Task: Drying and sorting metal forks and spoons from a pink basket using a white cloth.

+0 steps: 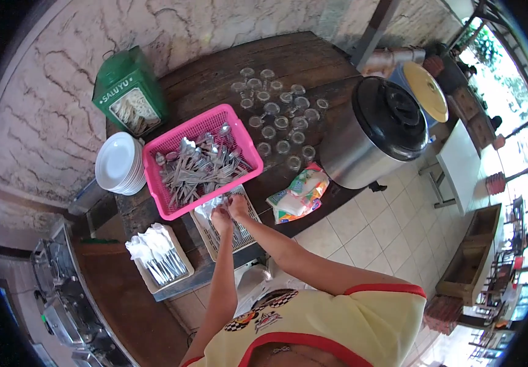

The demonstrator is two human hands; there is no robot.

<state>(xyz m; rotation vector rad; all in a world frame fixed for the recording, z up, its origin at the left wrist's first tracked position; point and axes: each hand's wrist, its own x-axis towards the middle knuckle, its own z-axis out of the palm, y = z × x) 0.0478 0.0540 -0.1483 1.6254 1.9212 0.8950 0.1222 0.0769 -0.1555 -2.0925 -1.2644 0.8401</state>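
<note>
My left hand (221,219) and my right hand (238,206) are close together over a beige slotted tray (251,207). Between their fingers is a bit of white tissue napkin (210,206); how each hand grips it is too small to tell. Some cutlery lies in that tray. Just beyond my hands, a pink plastic basket (241,126) holds a heap of metal spoons and forks (200,167). To the left, a second beige tray (184,264) contains cutlery with the upper ends wrapped in white napkins (154,241).
White plates (116,160) are stacked beside a green container (129,87). Several glass mugs (282,121) stand on the dark wooden table (200,78). A large steel drinks dispenser (360,147) with a black lid is at the right, near an opened plastic pack (298,195).
</note>
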